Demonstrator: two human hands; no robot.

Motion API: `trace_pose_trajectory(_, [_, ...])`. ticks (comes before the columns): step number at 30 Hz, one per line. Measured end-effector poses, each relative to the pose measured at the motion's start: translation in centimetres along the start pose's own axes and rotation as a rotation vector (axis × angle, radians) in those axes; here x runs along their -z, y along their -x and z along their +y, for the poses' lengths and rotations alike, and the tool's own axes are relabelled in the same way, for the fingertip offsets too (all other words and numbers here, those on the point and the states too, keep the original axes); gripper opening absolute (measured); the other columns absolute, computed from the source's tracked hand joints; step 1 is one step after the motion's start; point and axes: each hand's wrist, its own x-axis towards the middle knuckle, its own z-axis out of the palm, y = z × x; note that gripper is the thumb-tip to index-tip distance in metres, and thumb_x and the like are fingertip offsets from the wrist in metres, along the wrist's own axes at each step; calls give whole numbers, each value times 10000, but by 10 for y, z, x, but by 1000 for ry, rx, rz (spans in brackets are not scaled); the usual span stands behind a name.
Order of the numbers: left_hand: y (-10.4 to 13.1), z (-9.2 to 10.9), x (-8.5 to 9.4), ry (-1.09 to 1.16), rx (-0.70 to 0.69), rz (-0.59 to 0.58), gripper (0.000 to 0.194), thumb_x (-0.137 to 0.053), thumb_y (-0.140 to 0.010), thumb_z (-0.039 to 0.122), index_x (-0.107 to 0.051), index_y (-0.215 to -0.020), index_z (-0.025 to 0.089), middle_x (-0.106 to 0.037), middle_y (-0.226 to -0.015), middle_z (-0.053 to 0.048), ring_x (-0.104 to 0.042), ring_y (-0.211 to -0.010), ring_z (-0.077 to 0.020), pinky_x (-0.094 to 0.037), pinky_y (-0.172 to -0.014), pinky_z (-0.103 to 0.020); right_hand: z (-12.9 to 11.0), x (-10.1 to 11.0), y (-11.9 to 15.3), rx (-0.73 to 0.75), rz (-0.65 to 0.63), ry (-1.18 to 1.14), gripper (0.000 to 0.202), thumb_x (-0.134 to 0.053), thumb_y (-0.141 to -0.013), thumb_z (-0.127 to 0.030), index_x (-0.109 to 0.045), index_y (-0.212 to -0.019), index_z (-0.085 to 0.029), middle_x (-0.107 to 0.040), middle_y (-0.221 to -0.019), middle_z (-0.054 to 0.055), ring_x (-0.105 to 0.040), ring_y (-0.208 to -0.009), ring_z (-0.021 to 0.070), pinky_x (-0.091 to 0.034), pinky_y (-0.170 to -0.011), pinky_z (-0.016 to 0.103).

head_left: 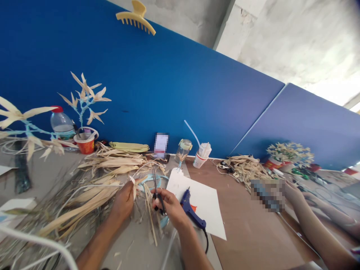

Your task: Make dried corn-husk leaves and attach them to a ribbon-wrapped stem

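Note:
My left hand is closed, its fingers pinching a small cream corn husk piece that looks like a petal. My right hand grips black-handled scissors with the blades pointing up and away from me, just right of the husk piece. Light blue strips lie on the table behind the scissors. Long dry corn husks spread beside my left forearm. Right of my right hand, a blue hot glue gun rests on a white sheet.
Husk flower branches stand at the left near a red cup and a plastic bottle. A phone, a jar and a paper cup line the blue partition. Another person's arms reach in at right.

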Motion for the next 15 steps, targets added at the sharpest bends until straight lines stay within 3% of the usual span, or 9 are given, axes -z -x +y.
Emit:
trace_pose_trajectory(8, [0,-10,-3,115,28,-63,386,-465,-687,284,-690,-988,197,-670,-733,-29,-592,-653,-208,-478,-714,-318,2,3,0,3,-72,35,458,-764,-662,-513,-693,-975,-187,-608,-640,-12,-505,-582,112,-370,-571,229])
trace_pose_trajectory(12, [-2,-7,-1,143,-4,-27,406,-484,-717,286,-686,-1053,180,-672,-704,-36,-611,-686,-216,-481,-763,-328,2,8,2,-20,-118,71,509,-741,-681,-549,-684,-1023,-176,-614,-628,-7,-450,-540,96,-304,-519,217])
trace_pose_trajectory(15, [-2,-2,2,183,30,-11,393,-487,-760,327,-662,-1084,188,-669,-707,-34,-599,-647,-205,-485,-700,-316,4,12,2,-24,-128,62,558,-729,-683,-579,-675,-1044,-156,-613,-639,-1,-449,-552,94,-285,-520,215])
